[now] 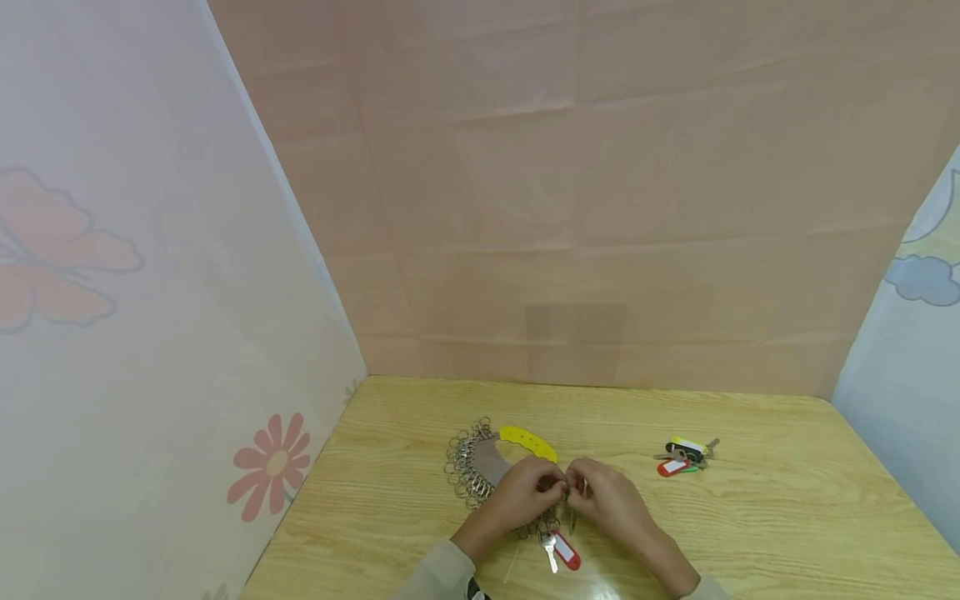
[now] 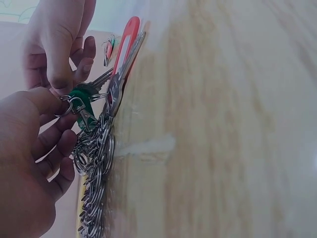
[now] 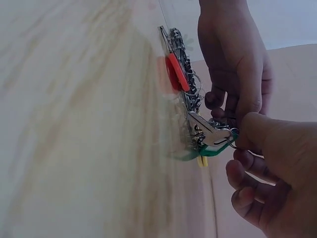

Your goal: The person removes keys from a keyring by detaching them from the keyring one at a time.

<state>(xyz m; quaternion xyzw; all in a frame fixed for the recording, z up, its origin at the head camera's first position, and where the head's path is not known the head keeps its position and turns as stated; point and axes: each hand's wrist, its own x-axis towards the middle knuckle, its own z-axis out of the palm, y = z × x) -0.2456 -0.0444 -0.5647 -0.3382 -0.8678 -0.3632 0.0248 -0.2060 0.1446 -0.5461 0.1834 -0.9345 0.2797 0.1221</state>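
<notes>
In the head view my left hand point(image 1: 520, 493) and right hand point(image 1: 609, 500) meet at the right end of a fan-shaped grey holder point(image 1: 491, 461) with a yellow grip point(image 1: 528, 440) and many metal rings along its edge. My left fingertips pinch a metal ring with a snap clasp point(image 2: 85, 116). In the right wrist view my right thumb and finger hold the key ring of a green key tag point(image 3: 216, 150), with a silver key point(image 3: 205, 128) hanging on it. Beside the hands, a red key tag point(image 1: 567, 550) and another key point(image 1: 551, 552) hang from the holder's rings.
A small pile of keys with tags point(image 1: 684, 456), yellow, black, red and green among them, lies to the right on the wood-grain table point(image 1: 787, 500). A pinkish-brown cloth wall point(image 1: 600, 208) stands behind, and printed white walls point(image 1: 150, 333) rise on both sides.
</notes>
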